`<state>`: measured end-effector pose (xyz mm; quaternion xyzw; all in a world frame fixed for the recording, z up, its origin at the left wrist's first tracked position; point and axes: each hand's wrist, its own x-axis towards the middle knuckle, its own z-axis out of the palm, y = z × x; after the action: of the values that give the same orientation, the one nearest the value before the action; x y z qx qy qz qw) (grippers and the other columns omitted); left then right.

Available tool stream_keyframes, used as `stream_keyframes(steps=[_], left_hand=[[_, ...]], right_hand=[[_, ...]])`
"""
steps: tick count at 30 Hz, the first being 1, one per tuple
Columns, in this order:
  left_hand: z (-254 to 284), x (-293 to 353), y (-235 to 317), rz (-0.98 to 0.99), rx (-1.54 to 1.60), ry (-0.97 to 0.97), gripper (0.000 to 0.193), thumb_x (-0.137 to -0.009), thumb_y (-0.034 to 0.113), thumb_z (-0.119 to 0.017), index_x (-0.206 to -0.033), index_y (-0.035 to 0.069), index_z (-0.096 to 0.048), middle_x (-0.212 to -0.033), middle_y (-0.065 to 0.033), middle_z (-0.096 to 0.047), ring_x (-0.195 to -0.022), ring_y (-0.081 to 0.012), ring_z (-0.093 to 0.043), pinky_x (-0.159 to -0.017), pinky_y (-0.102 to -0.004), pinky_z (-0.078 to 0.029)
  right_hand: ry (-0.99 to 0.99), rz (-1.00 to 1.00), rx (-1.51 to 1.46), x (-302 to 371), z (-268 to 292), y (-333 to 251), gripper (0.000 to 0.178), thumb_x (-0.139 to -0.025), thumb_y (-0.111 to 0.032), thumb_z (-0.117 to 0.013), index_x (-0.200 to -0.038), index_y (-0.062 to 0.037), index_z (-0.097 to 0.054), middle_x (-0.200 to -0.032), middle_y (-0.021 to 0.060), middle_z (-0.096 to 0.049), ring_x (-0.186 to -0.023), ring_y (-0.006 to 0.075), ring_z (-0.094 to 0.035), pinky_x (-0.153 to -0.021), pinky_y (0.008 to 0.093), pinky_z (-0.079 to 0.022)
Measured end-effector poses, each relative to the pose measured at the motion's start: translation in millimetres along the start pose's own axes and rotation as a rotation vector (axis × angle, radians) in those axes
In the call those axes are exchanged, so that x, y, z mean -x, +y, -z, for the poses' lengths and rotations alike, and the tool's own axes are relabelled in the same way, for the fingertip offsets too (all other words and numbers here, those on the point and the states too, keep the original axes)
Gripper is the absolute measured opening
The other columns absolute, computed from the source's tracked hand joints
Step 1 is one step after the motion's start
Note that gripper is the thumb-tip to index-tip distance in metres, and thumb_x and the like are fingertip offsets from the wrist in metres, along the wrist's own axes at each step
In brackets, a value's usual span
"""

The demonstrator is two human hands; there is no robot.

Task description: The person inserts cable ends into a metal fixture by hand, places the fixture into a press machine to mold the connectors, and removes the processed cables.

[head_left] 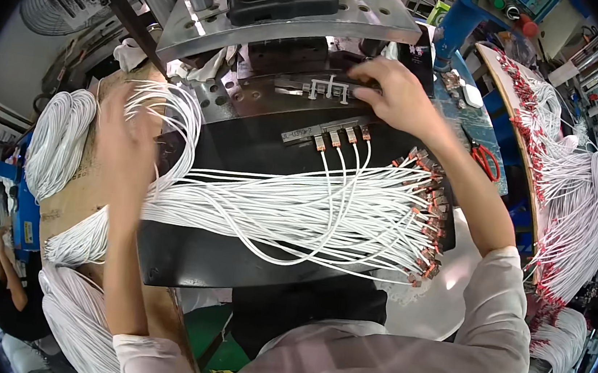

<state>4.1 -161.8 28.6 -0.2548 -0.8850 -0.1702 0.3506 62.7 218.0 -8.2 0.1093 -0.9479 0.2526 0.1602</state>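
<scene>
Motion smears my left hand (pixel 124 146) over the cardboard at the left, beside a loop of white cables (pixel 183 112); its fingers cannot be made out. My right hand (pixel 396 95) is over the press bed, thumb and forefinger apart, with nothing visible between them. Just left of its fingertips lies a grey moulded plastic runner (pixel 329 89) with short branches. Nearer me, a metal strip fixture (pixel 304 135) has several cable connectors (pixel 336 139) lined up along it. From these, white cables run down onto a large bundle of white cables (pixel 274 213) with orange-and-metal ends.
The steel press plate (pixel 286 29) overhangs the bed, with a black handle-like block (pixel 282 3) on it. Red-handled pliers (pixel 485 162) lie at the right. Coiled cables (pixel 63 140) sit left; more red-tipped cables (pixel 581 209) hang from a board. Another person (pixel 10 294) is at far left.
</scene>
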Motion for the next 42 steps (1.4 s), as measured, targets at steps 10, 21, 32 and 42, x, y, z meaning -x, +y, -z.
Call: stream_keyframes(steps=[10,21,32,42], left_hand=[[20,45,135,-0.247,0.488,-0.333,0.032,-0.085,0.023,-0.075,-0.109,0.005,-0.068,-0.111,-0.0079,-0.065,-0.107,-0.03,-0.059,-0.093,-0.0432,-0.042],[-42,69,177,-0.338,0.331,-0.432,0.034,-0.091,0.034,-0.068,-0.087,0.001,-0.066,-0.091,-0.0135,-0.062,-0.088,-0.0298,-0.061,-0.071,-0.0445,-0.052],[-138,-45,109,-0.259,0.33,-0.353,0.028,-0.093,0.022,-0.056,-0.08,-0.001,-0.067,-0.078,-0.0229,-0.069,-0.073,-0.041,-0.068,-0.07,-0.0489,-0.058],[-149,-48,99,-0.116,0.261,-0.473,0.034,-0.094,0.032,-0.057,-0.084,0.001,-0.07,-0.079,-0.0191,-0.07,-0.077,-0.0389,-0.069,-0.071,-0.0497,-0.056]], right_hand=[[-0.558,0.018,-0.187,31,73,-19,0.03,-0.09,-0.012,-0.068,-0.116,0.0019,-0.065,-0.1,0.0141,-0.067,-0.088,0.0314,-0.063,-0.075,0.0348,-0.049],[-0.489,-0.158,-0.324,39,16,-18,0.029,-0.098,-0.01,-0.058,-0.125,0.0006,-0.061,-0.106,0.0108,-0.067,-0.1,0.0209,-0.063,-0.09,0.0338,-0.048],[0.146,-0.009,0.044,-118,-34,87,0.027,-0.096,-0.015,-0.058,-0.121,-0.0052,-0.062,-0.108,0.0116,-0.067,-0.1,0.0186,-0.062,-0.091,0.0345,-0.049],[0.493,0.635,0.889,-128,-53,119,0.025,-0.092,-0.022,-0.059,-0.111,-0.0086,-0.065,-0.108,0.0137,-0.065,-0.104,0.0268,-0.062,-0.097,0.0415,-0.049]])
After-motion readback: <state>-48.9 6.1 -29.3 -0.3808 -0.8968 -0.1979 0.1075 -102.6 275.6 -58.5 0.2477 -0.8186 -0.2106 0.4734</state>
